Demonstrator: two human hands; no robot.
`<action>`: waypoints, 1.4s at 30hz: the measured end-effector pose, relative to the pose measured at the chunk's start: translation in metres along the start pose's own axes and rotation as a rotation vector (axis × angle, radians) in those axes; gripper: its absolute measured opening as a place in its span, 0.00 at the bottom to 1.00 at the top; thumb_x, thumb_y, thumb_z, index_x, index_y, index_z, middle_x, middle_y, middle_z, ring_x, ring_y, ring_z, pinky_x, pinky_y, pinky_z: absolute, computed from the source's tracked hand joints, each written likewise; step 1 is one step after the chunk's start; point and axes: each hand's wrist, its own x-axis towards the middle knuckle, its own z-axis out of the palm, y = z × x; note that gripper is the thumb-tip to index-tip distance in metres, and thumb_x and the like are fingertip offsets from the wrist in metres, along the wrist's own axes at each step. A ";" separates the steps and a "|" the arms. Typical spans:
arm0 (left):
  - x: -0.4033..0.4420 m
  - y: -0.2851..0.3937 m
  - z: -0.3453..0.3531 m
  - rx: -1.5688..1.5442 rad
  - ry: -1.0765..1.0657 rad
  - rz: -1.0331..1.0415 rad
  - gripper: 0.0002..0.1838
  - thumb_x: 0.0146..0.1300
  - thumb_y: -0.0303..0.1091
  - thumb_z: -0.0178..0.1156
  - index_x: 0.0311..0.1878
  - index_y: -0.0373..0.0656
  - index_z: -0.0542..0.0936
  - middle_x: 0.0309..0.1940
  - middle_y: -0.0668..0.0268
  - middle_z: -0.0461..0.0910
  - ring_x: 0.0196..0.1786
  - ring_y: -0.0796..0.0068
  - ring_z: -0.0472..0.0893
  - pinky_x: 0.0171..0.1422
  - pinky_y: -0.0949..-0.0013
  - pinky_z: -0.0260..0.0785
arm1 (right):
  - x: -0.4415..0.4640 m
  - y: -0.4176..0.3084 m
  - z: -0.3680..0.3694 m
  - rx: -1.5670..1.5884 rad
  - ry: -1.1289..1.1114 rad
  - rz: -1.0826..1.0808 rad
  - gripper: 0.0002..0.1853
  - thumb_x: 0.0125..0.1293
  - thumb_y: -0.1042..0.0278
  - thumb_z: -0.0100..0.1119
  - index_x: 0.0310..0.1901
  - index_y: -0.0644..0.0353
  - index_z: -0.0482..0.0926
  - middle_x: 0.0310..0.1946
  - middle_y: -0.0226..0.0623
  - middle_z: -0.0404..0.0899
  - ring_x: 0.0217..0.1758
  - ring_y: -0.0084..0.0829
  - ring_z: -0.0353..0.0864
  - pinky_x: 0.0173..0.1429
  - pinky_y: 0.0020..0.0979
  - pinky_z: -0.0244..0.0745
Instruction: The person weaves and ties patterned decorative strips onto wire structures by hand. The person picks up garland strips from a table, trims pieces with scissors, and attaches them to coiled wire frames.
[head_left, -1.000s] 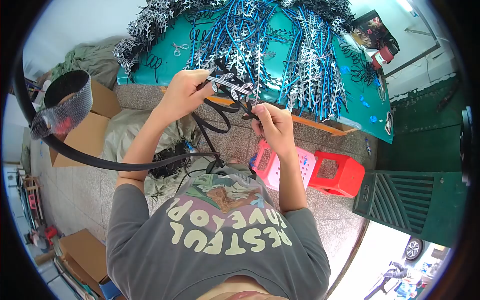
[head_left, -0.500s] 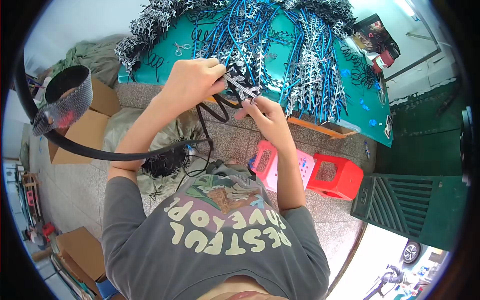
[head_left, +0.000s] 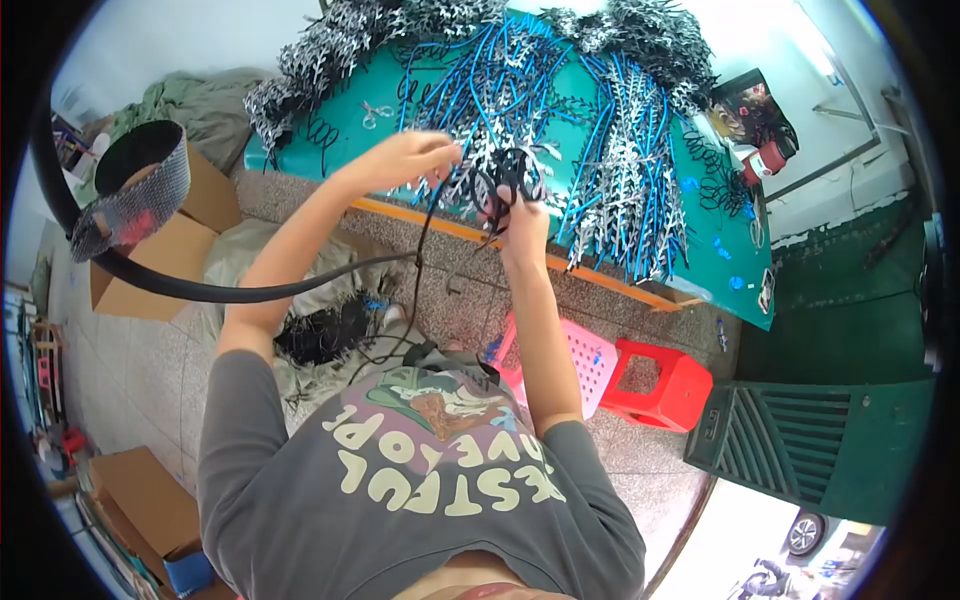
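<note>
My right hand [head_left: 522, 225] is closed around a bunched, looped black strip [head_left: 500, 185] at the table's front edge; silver leaf shapes show around it. To its left, my left hand [head_left: 415, 160] is raised with the fingers bent together. A thin black cord [head_left: 430, 225] runs down from its fingertips and appears pinched there. Just behind both hands, a heap of silver-and-black leaf strips with blue stems [head_left: 490, 85] covers part of the green table [head_left: 370, 150]. A second such bundle [head_left: 630, 170] lies to the right.
Scissors [head_left: 377, 114] lie at the table's left. A black hose [head_left: 200, 288] with a mesh sleeve arcs across my left forearm. Below the table stand a pink stool [head_left: 590, 365] and a red stool [head_left: 665, 385]. An opened carton [head_left: 150, 260] is at the left.
The silver leaf strip stretched between my hands is now bunched in black loops at my right hand. My left hand has moved away from it, leaving a gap between the hands.
</note>
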 end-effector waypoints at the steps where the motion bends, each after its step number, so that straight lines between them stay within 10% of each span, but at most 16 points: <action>1: 0.005 -0.004 0.000 0.010 -0.005 0.010 0.18 0.66 0.48 0.48 0.37 0.43 0.76 0.31 0.70 0.77 0.32 0.78 0.77 0.31 0.76 0.69 | -0.001 0.006 0.001 0.135 0.001 -0.010 0.09 0.61 0.67 0.55 0.32 0.65 0.78 0.23 0.33 0.77 0.22 0.26 0.74 0.29 0.27 0.70; 6: 0.030 -0.027 0.009 -0.340 -0.023 -0.076 0.20 0.67 0.49 0.44 0.41 0.41 0.77 0.30 0.68 0.77 0.30 0.80 0.77 0.31 0.76 0.70 | 0.035 0.022 -0.006 0.614 -0.137 0.155 0.09 0.61 0.66 0.54 0.32 0.64 0.77 0.23 0.35 0.77 0.23 0.29 0.75 0.28 0.30 0.73; 17: 0.028 -0.047 -0.003 -0.833 -0.759 -0.187 0.20 0.64 0.50 0.50 0.41 0.41 0.77 0.27 0.69 0.77 0.25 0.80 0.76 0.30 0.77 0.69 | -0.007 -0.004 0.013 -0.039 -0.158 -0.045 0.07 0.59 0.72 0.55 0.38 0.63 0.78 0.26 0.33 0.78 0.25 0.23 0.76 0.29 0.24 0.72; 25: 0.005 -0.040 0.002 -0.231 -0.514 -0.003 0.16 0.63 0.43 0.54 0.43 0.38 0.76 0.27 0.71 0.77 0.28 0.82 0.74 0.33 0.77 0.67 | -0.029 -0.022 0.022 -0.443 -0.376 -0.270 0.06 0.61 0.76 0.53 0.36 0.64 0.79 0.25 0.28 0.78 0.24 0.17 0.74 0.28 0.20 0.67; 36: -0.051 -0.034 0.000 -0.698 0.051 0.153 0.14 0.64 0.36 0.54 0.47 0.36 0.74 0.41 0.65 0.77 0.44 0.76 0.78 0.51 0.74 0.71 | -0.062 -0.044 0.022 -0.203 -0.634 -0.147 0.10 0.65 0.71 0.52 0.31 0.67 0.80 0.14 0.24 0.69 0.14 0.13 0.60 0.18 0.19 0.52; 42: -0.052 -0.036 -0.009 -0.802 -0.045 -0.036 0.15 0.64 0.36 0.55 0.49 0.35 0.73 0.41 0.64 0.77 0.45 0.77 0.77 0.51 0.74 0.71 | -0.069 -0.060 0.024 -0.359 -0.563 -0.243 0.12 0.65 0.70 0.53 0.29 0.67 0.81 0.12 0.24 0.69 0.14 0.11 0.62 0.17 0.17 0.50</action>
